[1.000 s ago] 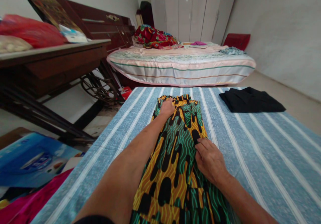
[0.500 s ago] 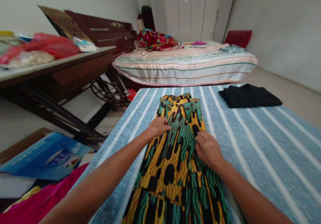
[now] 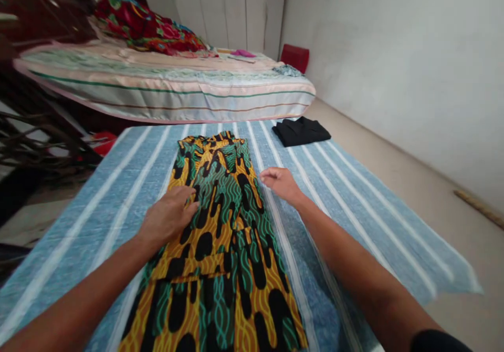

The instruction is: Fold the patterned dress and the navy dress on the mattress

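Note:
A long garment (image 3: 220, 199) printed in yellow, black and green lies lengthwise on the blue-and-white striped bedspread (image 3: 129, 173). It is laid narrow, with its gathered end away from me and a cross band over its middle. My left hand (image 3: 171, 213) is over its left side, thumb and fingers a little apart, holding nothing. My right hand (image 3: 281, 184) is just right of the garment, above the striped cloth, its fingers curled together with nothing visible in them. A folded black cloth (image 3: 301, 131) lies farther off to the right.
Beyond the striped surface stands another bed (image 3: 189, 89) with a red floral quilt (image 3: 145, 26) heaped on it. Pale wardrobe doors (image 3: 224, 5) rise behind. At right are a white wall (image 3: 386, 52) and the floor (image 3: 417, 168); dark furniture (image 3: 35, 16) is at left.
My view has turned to the right. My right hand has come off the garment's right edge and moved outward. The left hand has loosened and sits nearer to me along the garment's left side.

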`<action>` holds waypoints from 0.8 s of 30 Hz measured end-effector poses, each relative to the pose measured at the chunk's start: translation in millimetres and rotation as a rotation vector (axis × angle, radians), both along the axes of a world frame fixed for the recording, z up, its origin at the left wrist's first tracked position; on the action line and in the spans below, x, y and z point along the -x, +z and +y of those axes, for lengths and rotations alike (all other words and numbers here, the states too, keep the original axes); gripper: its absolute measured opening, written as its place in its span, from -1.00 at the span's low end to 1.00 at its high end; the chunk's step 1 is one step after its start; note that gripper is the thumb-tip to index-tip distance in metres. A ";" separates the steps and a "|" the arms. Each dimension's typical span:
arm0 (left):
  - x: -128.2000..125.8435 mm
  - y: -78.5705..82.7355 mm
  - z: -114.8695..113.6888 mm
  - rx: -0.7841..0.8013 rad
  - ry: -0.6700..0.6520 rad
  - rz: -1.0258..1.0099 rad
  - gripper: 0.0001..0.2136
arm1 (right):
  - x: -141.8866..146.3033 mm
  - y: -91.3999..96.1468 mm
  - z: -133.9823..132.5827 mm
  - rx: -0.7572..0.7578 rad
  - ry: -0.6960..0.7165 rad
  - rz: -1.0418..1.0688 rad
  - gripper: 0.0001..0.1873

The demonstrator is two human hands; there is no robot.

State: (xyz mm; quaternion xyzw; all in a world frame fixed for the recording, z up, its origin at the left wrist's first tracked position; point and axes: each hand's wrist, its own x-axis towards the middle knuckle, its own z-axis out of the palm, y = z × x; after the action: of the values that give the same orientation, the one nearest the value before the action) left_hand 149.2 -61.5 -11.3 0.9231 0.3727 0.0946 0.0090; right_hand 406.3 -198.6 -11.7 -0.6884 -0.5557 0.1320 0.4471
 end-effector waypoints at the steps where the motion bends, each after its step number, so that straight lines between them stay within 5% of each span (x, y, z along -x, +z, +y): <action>1: 3.7 0.9 -9.0 0.007 -0.033 -0.017 -0.75 | -11.3 5.9 -8.4 -0.007 -0.036 0.053 -0.62; 6: 16.8 -3.2 -52.4 0.067 -0.105 -0.067 -0.70 | -55.6 28.9 -74.7 -0.204 -0.199 0.678 -0.79; 9: 22.2 -15.6 -67.0 0.036 -0.122 -0.043 -0.64 | -62.1 22.9 -116.5 -0.290 -0.327 0.792 -0.79; 12: 27.7 -29.0 -72.8 -0.028 -0.133 0.033 -0.54 | -50.7 1.1 -147.9 -0.239 -0.362 0.554 -0.77; 19: 32.4 -33.1 -79.6 -0.075 -0.146 0.096 -0.55 | 16.0 -34.7 -214.6 0.269 0.126 -0.412 -0.43; 23: 31.9 -30.7 -81.3 -0.076 -0.171 0.133 -0.59 | 55.3 -26.8 -290.4 0.335 0.292 -0.372 -0.45; 24: 31.8 -31.0 -81.2 -0.082 -0.171 0.128 -0.59 | 64.1 -24.1 -309.9 0.321 0.210 -0.277 -0.53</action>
State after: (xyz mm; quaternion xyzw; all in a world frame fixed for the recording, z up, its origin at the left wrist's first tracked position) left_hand 117.4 -142.7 -42.3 0.9553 0.2882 0.0494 -0.0447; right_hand 342.2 -508.4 -35.8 -0.7008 -0.6521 0.1687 0.2351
